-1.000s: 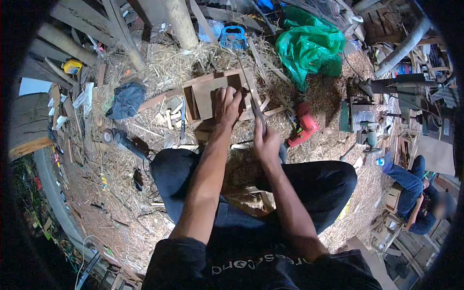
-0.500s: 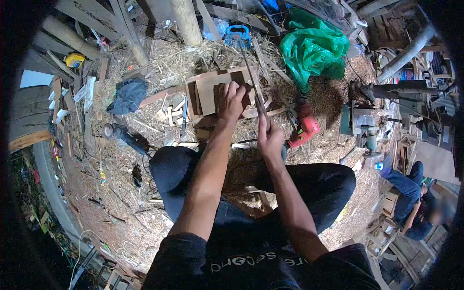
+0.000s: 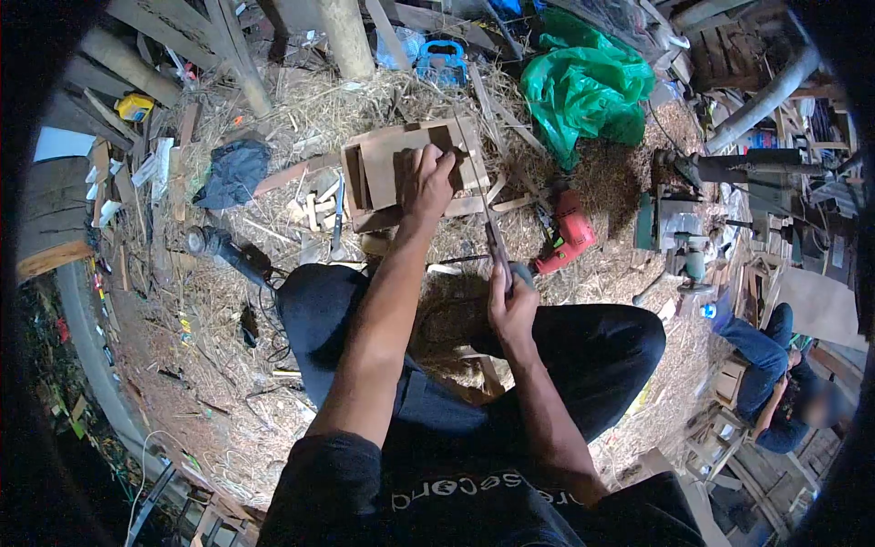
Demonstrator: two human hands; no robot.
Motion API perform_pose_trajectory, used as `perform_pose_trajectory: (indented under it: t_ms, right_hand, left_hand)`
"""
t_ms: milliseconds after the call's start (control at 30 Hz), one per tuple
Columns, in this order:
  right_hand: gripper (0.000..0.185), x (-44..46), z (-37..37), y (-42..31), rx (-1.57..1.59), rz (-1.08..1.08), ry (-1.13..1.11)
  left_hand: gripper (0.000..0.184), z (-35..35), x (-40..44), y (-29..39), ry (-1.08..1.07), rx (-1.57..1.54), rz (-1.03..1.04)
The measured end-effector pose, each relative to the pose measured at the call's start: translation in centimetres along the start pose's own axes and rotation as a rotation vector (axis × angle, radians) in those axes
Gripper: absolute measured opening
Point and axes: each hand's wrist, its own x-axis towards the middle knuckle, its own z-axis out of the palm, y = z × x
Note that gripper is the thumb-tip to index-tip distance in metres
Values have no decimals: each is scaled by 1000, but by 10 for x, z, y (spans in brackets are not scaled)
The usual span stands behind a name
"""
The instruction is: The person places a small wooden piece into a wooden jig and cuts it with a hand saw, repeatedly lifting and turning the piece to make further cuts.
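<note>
A shallow wooden box with an inner divider lies on the shavings in front of my knees. My left hand presses on it with curled fingers, gripping a part in its open side; the fingertips are partly hidden. In my right hand is a handsaw, its long narrow blade seen nearly edge-on. The blade points away from me and crosses the right end of the box. My right fingers are closed round its near end.
A red power drill lies right of the saw, beyond it a green plastic sheet. An angle grinder, a knife and wood offcuts lie at left. A person sits far right.
My right hand has drawn the handsaw back toward me, so less of the blade reaches past the box. My left hand stays on the box. The whole view has shifted slightly.
</note>
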Motion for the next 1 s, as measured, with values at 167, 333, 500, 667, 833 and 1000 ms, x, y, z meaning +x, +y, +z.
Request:
perform_pose_trajectory:
  t_ms: [167,333,500,667,833,1000]
  right_hand:
    - [32,60,37,-17,-11,299,-123]
    - [29,-1,-1,-11,24,141,-22]
    - [35,37,25,-4,-58,290,-97]
    - [40,10,7,15,-48,264,-141]
    - [42,64,42,-3,65,212,-31]
    - [39,80,14,-27,472,176,59]
  left_hand:
    - [22,-2,-13,-3,-45,-2,-24]
    - [24,-4,-3,1,-14,5,38]
    - [25,0,9,-1,1,5,-12]
    - [20,-12,-10,8,-88,57,42]
    - [23,-10,-3,2,-144,64,32]
    - [27,-10,-2,6,-213,266,32]
